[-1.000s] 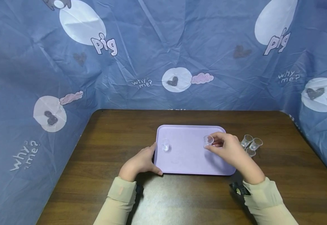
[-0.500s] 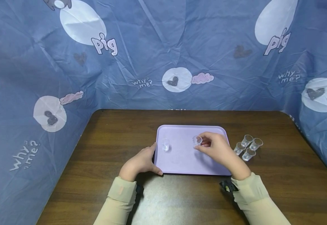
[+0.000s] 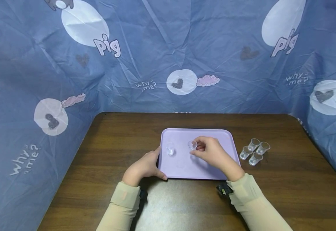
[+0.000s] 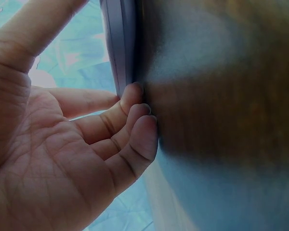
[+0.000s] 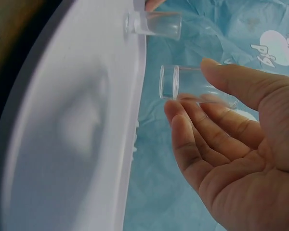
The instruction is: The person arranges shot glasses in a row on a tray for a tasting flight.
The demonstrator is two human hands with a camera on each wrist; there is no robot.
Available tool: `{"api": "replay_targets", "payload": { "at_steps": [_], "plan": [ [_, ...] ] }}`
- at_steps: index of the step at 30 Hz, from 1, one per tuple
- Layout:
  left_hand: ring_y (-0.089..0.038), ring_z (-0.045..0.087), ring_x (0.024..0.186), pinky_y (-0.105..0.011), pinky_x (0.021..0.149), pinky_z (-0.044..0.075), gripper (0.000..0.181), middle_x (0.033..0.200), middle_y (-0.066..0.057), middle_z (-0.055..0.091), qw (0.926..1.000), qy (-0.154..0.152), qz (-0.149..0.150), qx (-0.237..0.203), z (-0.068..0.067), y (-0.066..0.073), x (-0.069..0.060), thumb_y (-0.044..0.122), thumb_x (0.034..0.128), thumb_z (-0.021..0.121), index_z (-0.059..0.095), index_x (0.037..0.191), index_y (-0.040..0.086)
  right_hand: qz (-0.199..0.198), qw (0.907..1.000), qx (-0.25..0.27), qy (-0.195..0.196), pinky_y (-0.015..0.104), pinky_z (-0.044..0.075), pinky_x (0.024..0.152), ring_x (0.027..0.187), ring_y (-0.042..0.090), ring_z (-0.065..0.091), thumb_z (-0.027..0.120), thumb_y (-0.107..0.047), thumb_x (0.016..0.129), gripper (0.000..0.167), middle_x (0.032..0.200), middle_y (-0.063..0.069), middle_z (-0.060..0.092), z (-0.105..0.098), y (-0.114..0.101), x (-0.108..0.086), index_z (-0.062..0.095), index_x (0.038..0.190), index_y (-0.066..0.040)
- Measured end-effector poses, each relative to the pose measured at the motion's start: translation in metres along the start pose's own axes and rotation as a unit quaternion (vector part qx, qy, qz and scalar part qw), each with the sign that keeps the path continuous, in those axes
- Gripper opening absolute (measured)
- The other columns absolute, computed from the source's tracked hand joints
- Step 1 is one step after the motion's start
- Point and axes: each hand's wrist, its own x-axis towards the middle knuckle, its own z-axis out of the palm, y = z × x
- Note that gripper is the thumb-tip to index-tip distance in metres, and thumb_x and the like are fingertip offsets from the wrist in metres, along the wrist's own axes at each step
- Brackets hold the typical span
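My right hand point(image 3: 211, 151) pinches a small clear shot glass point(image 3: 192, 145) between thumb and fingers. In the right wrist view that shot glass point(image 5: 183, 83) is apart from the lilac tray point(image 5: 86, 144). Toward the left end of the lilac tray point(image 3: 182, 166) stands another clear shot glass point(image 3: 170, 149). My left hand point(image 3: 144, 165) rests at the tray's front left corner, thumb along the front edge. In the left wrist view its loosely bent fingers point(image 4: 143, 137) meet the tabletop beside the tray's rim point(image 4: 119, 48).
Right of the tray, several clear shot glasses point(image 3: 255, 150) stand close together on the brown wooden table point(image 3: 121, 128). A blue printed cloth point(image 3: 144, 41) hangs behind the table and along its sides.
My right hand has carried its shot glass leftward over the tray, nearer the standing one. The shot glasses on the right are now uncovered. The left hand has stayed put.
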Motion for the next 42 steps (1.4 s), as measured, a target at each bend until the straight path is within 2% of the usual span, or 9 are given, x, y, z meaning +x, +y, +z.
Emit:
{"api": "replay_targets", "payload": {
  "at_steps": [9,22,29,35,42],
  "plan": [
    [-0.039,0.05,0.128,-0.047,0.106,0.04,0.129,0.14,-0.033,0.05,1.0,0.003,0.003,0.003,-0.001,0.001,0.0,0.029,0.0599,0.102,0.025,0.155,-0.011,-0.006,0.9996,0.024,-0.011,0.031,0.058,0.073,0.079,0.018,0.07,0.086,-0.003,0.08,0.024,0.088,0.007,0.073,0.018,0.002,0.013,0.073,0.099,0.001],
    [-0.041,0.048,0.13,-0.048,0.107,0.039,0.128,0.141,-0.034,0.048,1.0,0.0,-0.004,0.007,-0.001,0.002,0.0,0.031,0.0606,0.101,0.025,0.155,-0.011,-0.011,0.9998,-0.005,-0.013,0.031,0.055,0.069,0.073,0.012,0.064,0.088,-0.004,0.077,0.021,0.078,-0.001,0.068,0.034,0.006,0.027,0.071,0.09,-0.002],
    [-0.041,0.049,0.129,-0.048,0.107,0.04,0.128,0.139,-0.034,0.05,0.9999,0.003,0.003,0.011,-0.001,0.001,0.0,0.031,0.06,0.101,0.026,0.155,-0.011,0.002,0.9998,-0.013,-0.015,0.03,0.053,0.066,0.071,0.011,0.062,0.088,-0.005,0.077,0.022,0.076,-0.003,0.066,0.043,0.01,0.03,0.07,0.089,-0.004],
    [-0.042,0.049,0.13,-0.048,0.107,0.04,0.129,0.14,-0.035,0.049,0.9999,0.003,0.001,0.01,0.0,0.0,0.001,0.032,0.0599,0.101,0.026,0.155,-0.012,0.011,0.9995,-0.026,-0.014,0.03,0.051,0.066,0.07,0.01,0.059,0.089,-0.007,0.077,0.023,0.074,-0.004,0.063,0.045,0.011,0.031,0.069,0.088,-0.006],
    [-0.042,0.047,0.131,-0.048,0.108,0.039,0.129,0.142,-0.035,0.047,0.9999,0.002,-0.002,0.011,0.0,-0.001,0.001,0.032,0.0597,0.101,0.026,0.155,-0.011,0.005,0.9995,-0.029,-0.014,0.03,0.052,0.067,0.071,0.01,0.06,0.088,-0.006,0.077,0.023,0.074,-0.004,0.064,0.046,0.01,0.032,0.069,0.088,-0.005]
  ]
}}
